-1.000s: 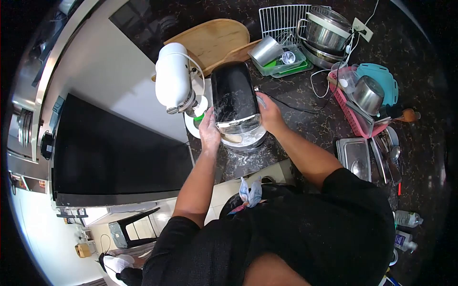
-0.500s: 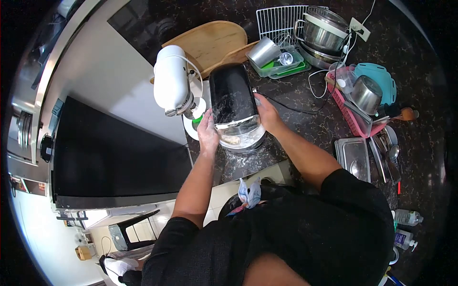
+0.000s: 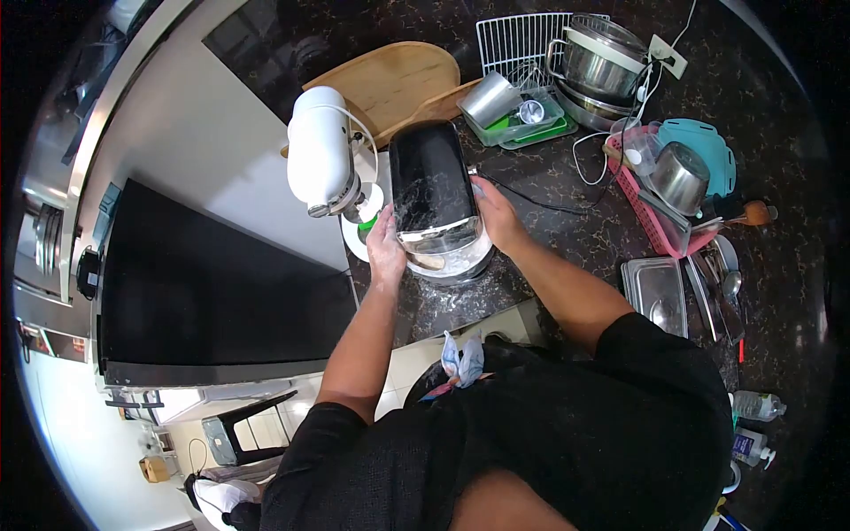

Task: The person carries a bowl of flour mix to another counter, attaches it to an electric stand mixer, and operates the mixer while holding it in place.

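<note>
Countertop (image 3: 770,106), head view: dark, polished, threaded with pale veining. Black stand mixer (image 3: 431,181) near the front edge, its housing a long rounded block, glossy, smeared with white powder, a bright band across the near end. Bowl (image 3: 452,264) beneath that end; housing covers most of its opening. Pale, lumpy material visible inside.

Left hand (image 3: 387,250): powdered, open, fingers nearly straight along the left side of housing and bowl. Right hand (image 3: 498,217): at the opposite side, fingertips partly hidden; how far it is closed cannot be told. Cannot tell which part either hand presses.

White stand mixer (image 3: 320,159) close on the left, smooth and rounded, crowding that side. Wooden board (image 3: 398,81) behind it, light-grained, with curved edge. Black cable (image 3: 556,207) crosses the counter to the right of the black stand mixer. Beyond: white wire rack (image 3: 521,34), metal cup (image 3: 490,99) tilted in a clear plastic container (image 3: 531,131), lidded steel pot (image 3: 602,69).

Right side: pink perforated basket (image 3: 639,205) holding a steel vessel (image 3: 680,177); turquoise plastic piece (image 3: 724,168) beside it. Rectangular metal tray (image 3: 662,279) nearer, shiny, next to assorted utensils (image 3: 717,296). White powder (image 3: 450,305) scattered in a thin, uneven film in front of the bowl. Knotted cloth (image 3: 463,361), pale and crumpled, against the wearer's black clothing.
</note>
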`<act>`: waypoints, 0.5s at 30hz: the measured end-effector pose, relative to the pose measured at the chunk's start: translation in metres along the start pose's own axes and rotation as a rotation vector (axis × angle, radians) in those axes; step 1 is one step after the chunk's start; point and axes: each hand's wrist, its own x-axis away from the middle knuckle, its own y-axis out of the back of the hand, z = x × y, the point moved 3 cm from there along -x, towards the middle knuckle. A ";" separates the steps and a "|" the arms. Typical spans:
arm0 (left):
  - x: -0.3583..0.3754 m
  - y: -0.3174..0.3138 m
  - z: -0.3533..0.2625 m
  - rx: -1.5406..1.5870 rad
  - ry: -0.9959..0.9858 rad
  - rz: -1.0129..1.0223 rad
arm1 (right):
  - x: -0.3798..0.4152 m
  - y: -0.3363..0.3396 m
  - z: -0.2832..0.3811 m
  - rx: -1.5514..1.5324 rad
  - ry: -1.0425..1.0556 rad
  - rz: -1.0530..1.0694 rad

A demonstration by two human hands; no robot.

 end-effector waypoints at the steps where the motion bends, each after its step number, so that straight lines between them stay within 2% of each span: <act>1: -0.001 0.000 0.003 -0.001 -0.003 -0.001 | 0.001 0.000 0.001 -0.001 0.002 0.001; 4: -0.003 0.002 0.003 -0.055 -0.041 0.016 | 0.002 0.000 0.007 0.041 -0.053 -0.013; 8: -0.002 0.001 0.006 -0.019 -0.031 0.015 | 0.007 0.002 0.020 0.112 0.016 -0.023; 15: -0.003 0.002 0.009 -0.018 -0.023 0.006 | 0.006 0.002 0.012 0.122 -0.040 -0.016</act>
